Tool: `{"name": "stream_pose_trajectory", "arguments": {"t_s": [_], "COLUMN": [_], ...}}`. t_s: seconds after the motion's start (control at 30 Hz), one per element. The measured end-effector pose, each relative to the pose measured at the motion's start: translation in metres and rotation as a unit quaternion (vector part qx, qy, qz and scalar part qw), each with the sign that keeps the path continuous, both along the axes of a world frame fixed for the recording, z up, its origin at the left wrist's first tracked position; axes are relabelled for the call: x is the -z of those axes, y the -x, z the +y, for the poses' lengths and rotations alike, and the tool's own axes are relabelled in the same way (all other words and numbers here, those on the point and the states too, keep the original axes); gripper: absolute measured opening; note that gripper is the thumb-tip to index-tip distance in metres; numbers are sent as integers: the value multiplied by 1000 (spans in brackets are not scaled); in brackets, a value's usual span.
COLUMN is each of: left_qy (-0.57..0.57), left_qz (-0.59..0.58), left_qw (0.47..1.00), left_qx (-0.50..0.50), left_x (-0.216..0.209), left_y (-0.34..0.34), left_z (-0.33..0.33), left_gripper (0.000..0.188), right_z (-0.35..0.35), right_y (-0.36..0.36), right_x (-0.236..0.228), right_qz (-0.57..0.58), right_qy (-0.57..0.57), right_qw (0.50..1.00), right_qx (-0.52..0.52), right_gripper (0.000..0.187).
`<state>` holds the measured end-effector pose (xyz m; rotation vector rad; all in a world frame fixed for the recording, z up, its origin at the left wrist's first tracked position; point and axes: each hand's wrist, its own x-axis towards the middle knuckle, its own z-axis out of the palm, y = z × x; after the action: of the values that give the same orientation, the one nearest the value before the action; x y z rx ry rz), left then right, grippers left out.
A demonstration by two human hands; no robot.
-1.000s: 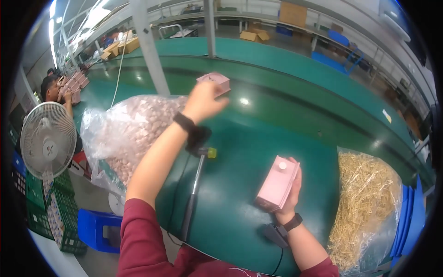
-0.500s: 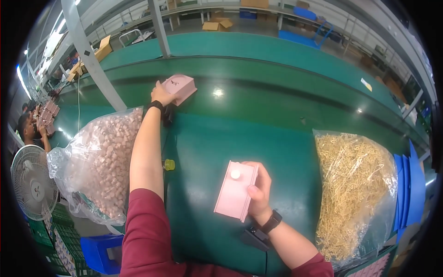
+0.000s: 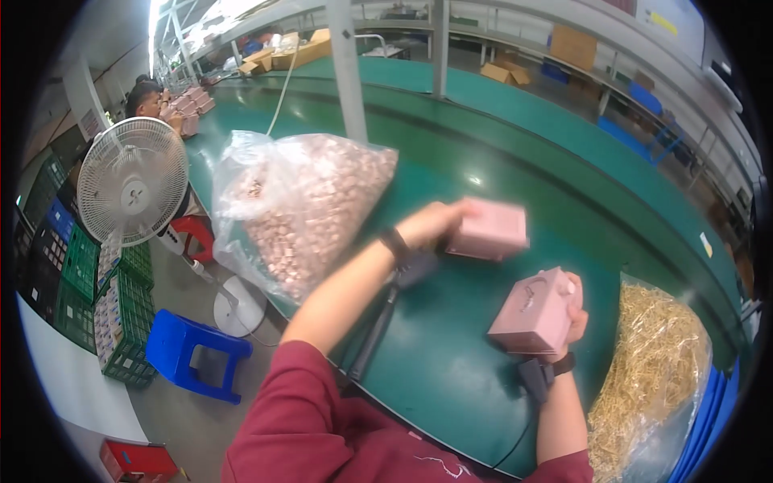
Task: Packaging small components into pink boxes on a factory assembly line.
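Note:
My left hand (image 3: 441, 222) is closed on the edge of a pink box (image 3: 493, 232), a little above the green work surface (image 3: 435, 322). Motion blurs the fingers and that box. To the right and nearer me, my right hand (image 3: 576, 319) grips a second pink box (image 3: 529, 312) from its right side. That box is tilted, with a dark curved marking on one face and a small round knob near my fingertips. The two boxes are apart. Each wrist wears a black band with a small dark device.
A clear bag of small pinkish pieces (image 3: 322, 205) lies at left, and a bag of yellowish curled pieces (image 3: 652, 370) at right. Beyond the table's left edge stand a fan (image 3: 133, 183), a blue stool (image 3: 197, 354) and green crates (image 3: 125, 322). Another person (image 3: 145, 101) handles pink boxes farther off.
The view has swung left. My left hand has brought its box back from the far side, nearer the other one. My right hand has turned its box, showing the marked face.

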<state>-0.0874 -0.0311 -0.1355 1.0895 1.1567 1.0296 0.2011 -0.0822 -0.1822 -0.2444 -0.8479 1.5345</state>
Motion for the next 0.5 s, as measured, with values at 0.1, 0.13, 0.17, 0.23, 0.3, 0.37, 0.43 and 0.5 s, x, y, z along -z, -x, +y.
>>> {"name": "stream_pose_trajectory", "arguments": {"t_s": [0.1,0.13,0.17,0.23,0.3,0.37,0.43,0.5], "left_qy": [16,13,-29,-121,-225,-176,-153,-151], "left_qz": [162,163,199,268,280,276,217,165], "left_qw": [987,986,979,952,929,929,942,960], "left_qx": [17,19,31,86,88,173,203,170], "left_x": [-9,-13,-16,-17,6,10,28,29], "left_y": [-9,-10,-13,-30,-20,-5,12,5], "left_z": [-24,-34,-43,-47,-45,-41,-35,-37], "left_gripper": [54,54,52,48,47,45,44,45], "right_z": [0,2,4,-10,-17,-25,-42,-58], "right_y": [-12,-22,-35,-48,-55,-59,-61,-71], "right_x": [2,3,4,2,-18,-30,-49,-63], "right_qz": [1,2,14,33,-37,-92,-186,-274], "right_qy": [11,9,11,13,-36,-70,-103,-148], "right_qw": [1000,1000,999,995,984,977,954,916], "right_qx": [22,25,42,98,173,180,209,254], "right_gripper": [55,55,55,55,57,56,52,47]}}
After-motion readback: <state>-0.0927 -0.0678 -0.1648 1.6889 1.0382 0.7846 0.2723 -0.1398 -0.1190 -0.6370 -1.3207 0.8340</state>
